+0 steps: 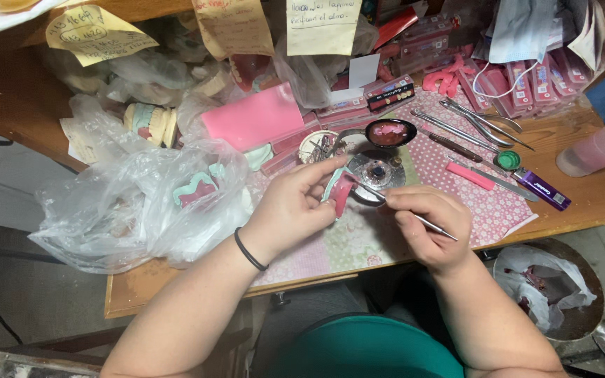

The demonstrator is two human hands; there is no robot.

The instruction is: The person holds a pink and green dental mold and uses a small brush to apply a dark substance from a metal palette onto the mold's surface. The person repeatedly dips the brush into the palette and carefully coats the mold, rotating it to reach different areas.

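Head view. Left hand (290, 208) pinches a pale green cast with pink wax rim (339, 187), held just above the patterned mat (358, 241) near the desk's front edge. Right hand (428, 225) is clenched pen-style around a thin metal instrument (428, 224), tip at the wax.

Risks, as judged: the small burner (377, 169) sits just behind the cast, so a knuckle could brush it. The spoon of pink wax (391, 132) could tip if nudged. A slip of the tip could gouge the rim. The plastic bag (141, 203) crowds the left wrist.
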